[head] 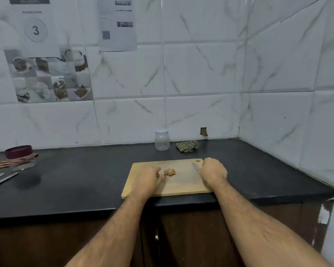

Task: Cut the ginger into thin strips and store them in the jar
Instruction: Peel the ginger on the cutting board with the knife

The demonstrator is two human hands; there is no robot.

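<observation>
1. Sitting uncut near the middle of the cutting board [181, 185], the ginger [169, 171] is within reach of both hands.
2. At its 9 o'clock, the left hand [149, 179] rests loosely curled, holding nothing, probably ready to steady it.
3. At 3 o'clock, the right hand [213, 171] grips the knife [195, 167], blade pointing away.
4. At 12 o'clock on the tabletop [85, 180], the lidded jar [162, 140] waits for the strips.

Knobbly tan ginger piece [169, 172] on pale wooden cutting board [181, 185], just beyond left hand [148, 179] fingertips. Right hand [213, 171] grips small steel-bladed knife [195, 167].
</observation>
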